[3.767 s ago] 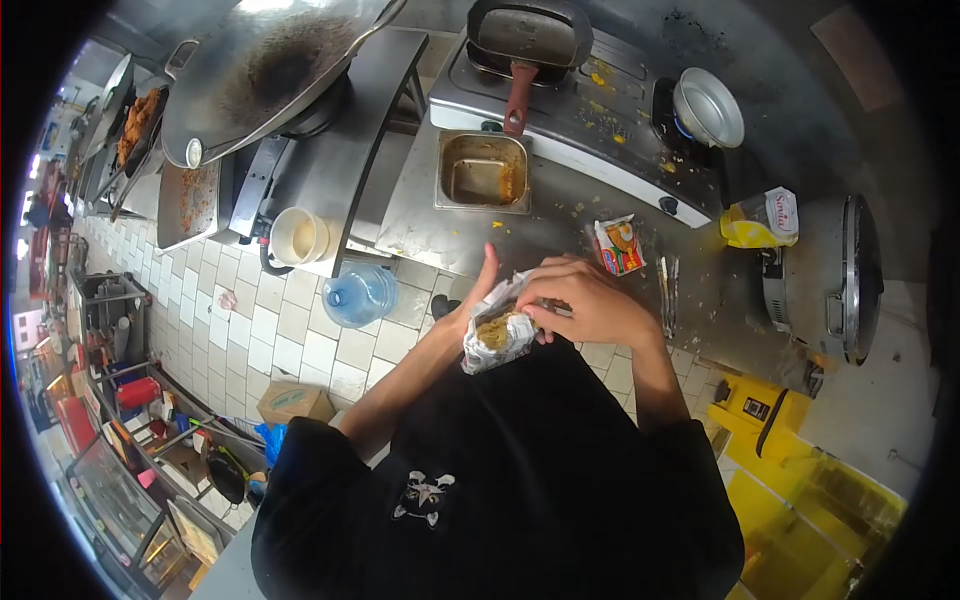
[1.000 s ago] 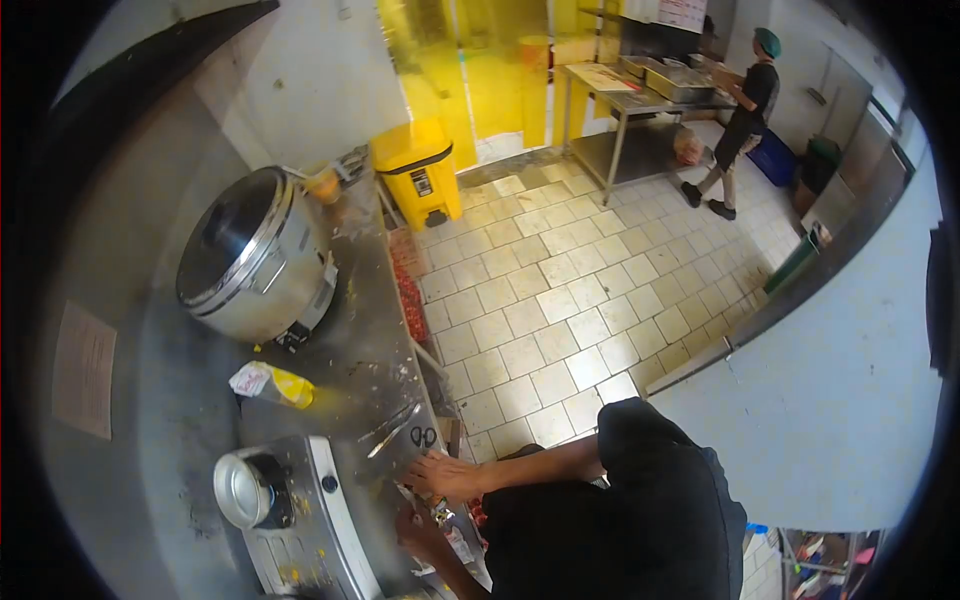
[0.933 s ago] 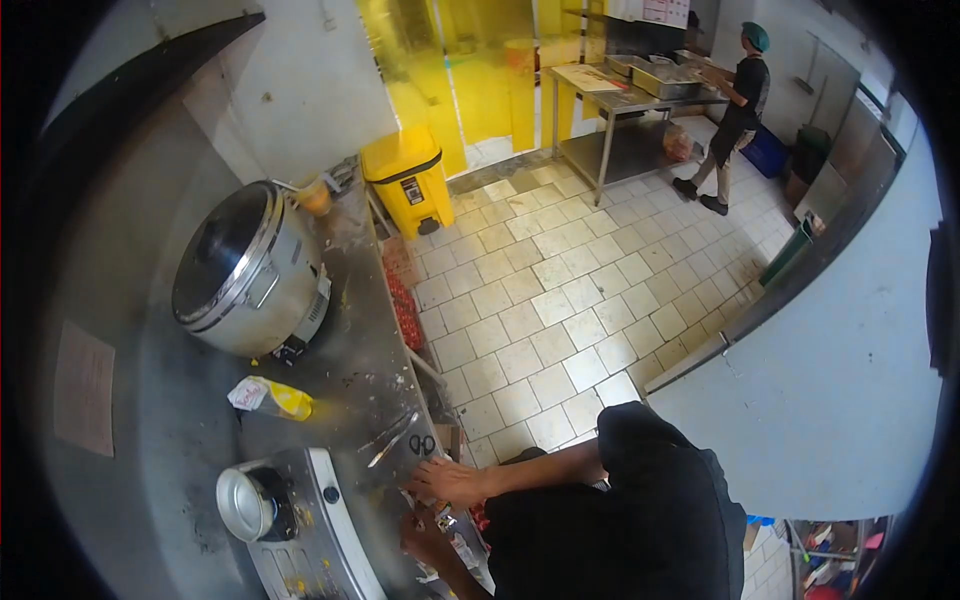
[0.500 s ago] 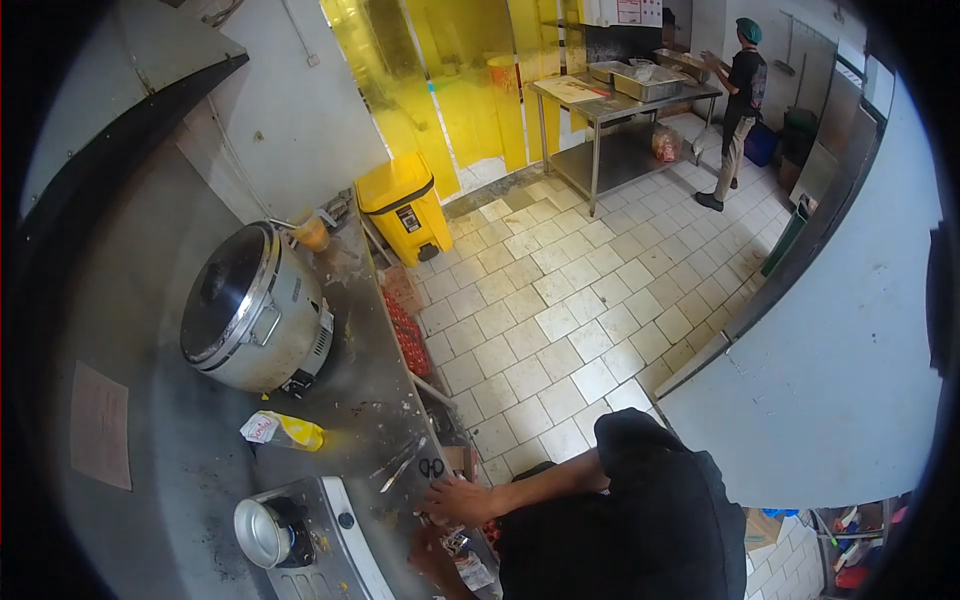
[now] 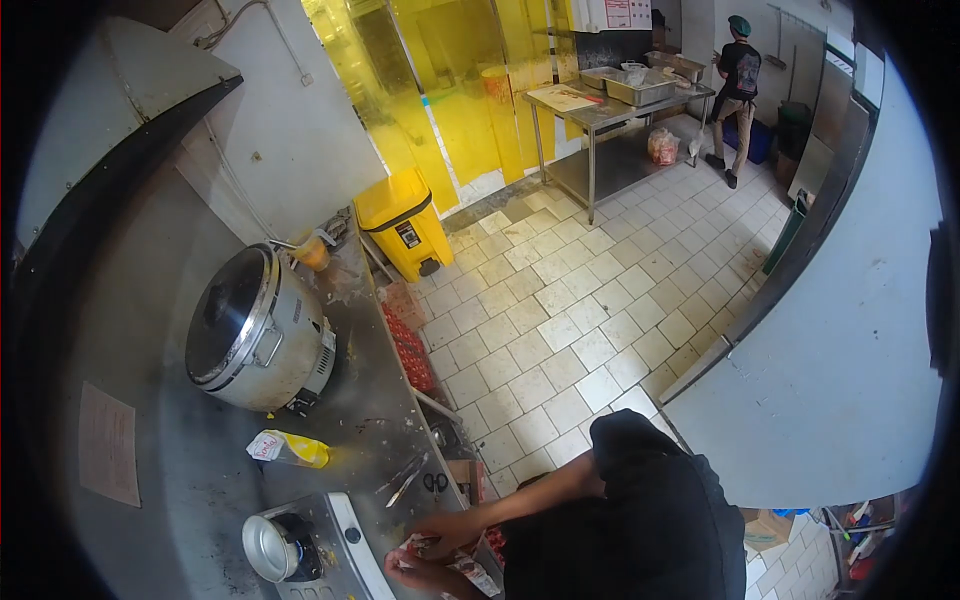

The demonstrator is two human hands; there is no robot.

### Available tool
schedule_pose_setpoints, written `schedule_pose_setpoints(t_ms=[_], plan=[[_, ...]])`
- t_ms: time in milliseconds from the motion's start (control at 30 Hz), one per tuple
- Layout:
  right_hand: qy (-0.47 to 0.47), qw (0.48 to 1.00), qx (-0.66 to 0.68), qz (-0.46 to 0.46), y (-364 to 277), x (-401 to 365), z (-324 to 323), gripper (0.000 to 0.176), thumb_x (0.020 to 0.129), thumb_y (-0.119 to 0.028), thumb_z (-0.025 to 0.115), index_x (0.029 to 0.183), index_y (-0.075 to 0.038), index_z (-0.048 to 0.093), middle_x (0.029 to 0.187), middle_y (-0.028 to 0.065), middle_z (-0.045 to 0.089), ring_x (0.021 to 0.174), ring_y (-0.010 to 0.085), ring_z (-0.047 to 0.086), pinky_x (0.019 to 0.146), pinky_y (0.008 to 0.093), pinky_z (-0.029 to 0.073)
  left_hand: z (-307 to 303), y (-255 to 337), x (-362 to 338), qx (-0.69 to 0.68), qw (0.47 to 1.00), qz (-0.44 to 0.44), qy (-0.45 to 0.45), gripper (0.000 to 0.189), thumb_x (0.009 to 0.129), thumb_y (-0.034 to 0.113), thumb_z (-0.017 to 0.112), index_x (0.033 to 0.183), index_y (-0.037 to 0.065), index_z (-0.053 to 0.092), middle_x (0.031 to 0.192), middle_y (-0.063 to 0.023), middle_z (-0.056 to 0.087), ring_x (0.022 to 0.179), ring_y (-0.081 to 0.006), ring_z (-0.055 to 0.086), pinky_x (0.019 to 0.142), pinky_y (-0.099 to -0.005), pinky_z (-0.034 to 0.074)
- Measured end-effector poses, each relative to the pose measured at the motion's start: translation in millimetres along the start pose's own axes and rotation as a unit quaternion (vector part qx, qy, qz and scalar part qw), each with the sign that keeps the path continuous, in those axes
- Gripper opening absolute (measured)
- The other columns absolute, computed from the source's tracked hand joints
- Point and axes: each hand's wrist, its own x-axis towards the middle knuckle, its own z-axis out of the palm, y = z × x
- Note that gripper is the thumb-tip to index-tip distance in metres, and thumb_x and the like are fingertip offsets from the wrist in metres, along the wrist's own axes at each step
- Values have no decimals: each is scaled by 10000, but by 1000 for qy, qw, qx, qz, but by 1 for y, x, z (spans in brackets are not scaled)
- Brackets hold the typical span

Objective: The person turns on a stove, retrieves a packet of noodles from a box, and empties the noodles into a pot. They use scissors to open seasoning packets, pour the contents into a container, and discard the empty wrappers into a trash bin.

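Note:
Both of my hands are at the counter's front edge, at the bottom of the view. My right hand (image 5: 440,528) comes in from a black sleeve and closes over the top of a red and white noodle packet (image 5: 462,565). My left hand (image 5: 405,576) sits just below it, gripping the same packet from the stove side. The packet is mostly hidden by the hands and my dark shirt. Black-handled scissors (image 5: 436,482) and a metal utensil (image 5: 404,486) lie on the steel counter (image 5: 360,400) just beyond my right hand.
A small pot (image 5: 267,548) stands on the stove (image 5: 335,545), with a yellow and white sachet (image 5: 287,449) and a large rice cooker (image 5: 255,330) behind. A yellow bin (image 5: 401,220) stands on the tiled floor. Another person (image 5: 738,85) stands at a steel table (image 5: 610,100) far off.
My view has turned from the stove towards the room's far end and kept drifting upward. My right hand, earlier flat on the counter near the scissors, has drawn back onto the packet.

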Motion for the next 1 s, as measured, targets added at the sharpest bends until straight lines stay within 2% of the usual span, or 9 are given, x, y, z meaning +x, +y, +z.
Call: schedule_pose_setpoints(t_ms=[133,233,400,533,633,733,833,867,1000], plan=[[118,982,-62,-133,18,9,26,553,866,-355,656,1289,-28,513,1125,152,584,1100,266,551,920,352,429,24,3,2,23,999,22,21,228,972,235,550,1058,28,590,1011,-83,587,927,-171,560,801,-313,466],[21,992,-18,-126,-8,4,20,482,876,-351,650,1225,-29,565,1083,126,572,1081,234,541,894,343,428,41,5,5,33,999,29,23,235,970,240,553,1060,26,593,1009,-83,586,925,-171,559,802,-310,465],[-106,986,118,58,-24,18,-1,360,875,-293,676,1117,-32,618,937,88,593,877,193,561,799,334,453,51,8,14,39,998,41,22,248,965,248,560,1062,22,598,1007,-83,584,921,-171,558,803,-306,462],[-190,982,10,-3,-9,20,-8,348,914,-357,621,1016,-25,595,886,109,584,839,236,569,777,352,447,49,7,17,31,998,51,35,259,961,254,565,1064,20,602,1005,-82,583,918,-171,556,804,-303,459],[-100,983,-75,-135,-24,14,-4,282,929,-279,587,873,-6,539,799,101,553,743,214,549,682,356,436,43,5,18,25,996,59,56,267,958,259,569,1066,18,605,1004,-82,582,916,-172,555,805,-301,457],[-8,968,-132,-211,-23,14,14,316,933,-342,598,914,-31,548,872,110,568,802,255,564,708,380,440,25,3,14,3,992,62,108,274,956,264,573,1067,16,608,1003,-82,581,914,-172,554,806,-299,455],[102,990,-12,-101,-13,10,28,214,939,-256,595,904,-49,557,824,103,554,736,244,551,641,385,440,1,3,-10,-59,974,70,207,282,953,268,576,1069,13,612,1001,-82,579,912,-172,553,806,-296,454],[110,992,-60,-9,-28,7,26,154,932,-197,601,941,-45,581,838,98,578,742,236,566,646,363,461,-5,5,-19,-78,969,84,217,285,952,270,578,1069,13,613,1001,-82,579,911,-172,553,806,-296,453],[119,990,-48,-53,-46,7,36,107,912,-143,623,926,-37,613,821,53,593,764,144,579,699,296,483,-29,37,-59,36,988,119,93,262,867,66,606,1120,32,667,1190,-139,615,1127,-271,570,977,-353,429]])
